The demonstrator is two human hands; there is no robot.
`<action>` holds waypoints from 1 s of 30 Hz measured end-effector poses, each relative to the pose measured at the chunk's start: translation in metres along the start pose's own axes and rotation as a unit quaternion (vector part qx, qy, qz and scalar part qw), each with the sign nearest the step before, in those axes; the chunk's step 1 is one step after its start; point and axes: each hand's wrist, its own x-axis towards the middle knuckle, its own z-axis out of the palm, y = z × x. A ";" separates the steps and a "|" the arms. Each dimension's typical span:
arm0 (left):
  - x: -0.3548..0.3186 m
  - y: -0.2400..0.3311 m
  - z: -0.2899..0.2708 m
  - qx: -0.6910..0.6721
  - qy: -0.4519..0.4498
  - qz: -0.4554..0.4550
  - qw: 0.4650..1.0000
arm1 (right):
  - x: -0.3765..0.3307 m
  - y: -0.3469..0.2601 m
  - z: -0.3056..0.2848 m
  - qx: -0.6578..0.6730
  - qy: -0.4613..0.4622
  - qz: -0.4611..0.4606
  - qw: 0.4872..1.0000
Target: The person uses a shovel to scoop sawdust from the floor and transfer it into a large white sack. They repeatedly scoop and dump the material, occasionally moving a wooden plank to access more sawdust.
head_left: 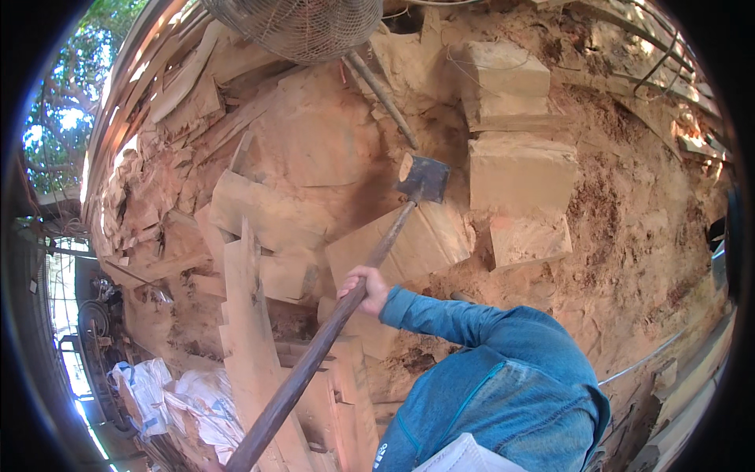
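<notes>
My right hand (366, 289) is closed around the long, dark wooden handle of a mallet-like tool (318, 346), gripping it about midway. The handle slants from the lower left edge up to a blocky dark head (425, 179) with a tan, wood-coloured end. That head is over the far edge of a tilted, dust-covered wooden block (393, 248); I cannot tell whether they touch. My right arm, in a blue sleeve (440, 315), reaches across from the right. My left hand is not in view.
Squared wooden blocks (523, 169) stand in a column right of the tool head. A wire-caged fan (303, 27) on a pole (381, 98) is at the top. Long boards (248, 315) and white sacks (197, 401) lie at left. Reddish sawdust covers the ground (629, 228).
</notes>
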 end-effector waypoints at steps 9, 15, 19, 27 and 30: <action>0.199 0.026 0.022 0.012 0.190 0.087 0.978 | 0.042 -0.114 0.047 0.010 -0.031 -0.078 0.996; 0.258 0.125 0.033 -0.044 0.158 0.117 0.980 | 0.071 -0.258 0.039 -0.059 0.080 -0.129 0.987; 0.187 0.153 0.022 -0.057 0.006 0.055 0.997 | 0.084 -0.257 -0.028 -0.169 0.131 -0.128 0.969; 0.015 0.204 0.051 -0.628 -0.624 -0.039 0.463 | 0.070 -0.240 -0.149 -0.190 0.248 -0.101 0.945; -0.038 0.233 0.033 -0.690 -0.565 -0.104 0.440 | 0.055 -0.240 -0.177 -0.218 0.246 -0.114 0.937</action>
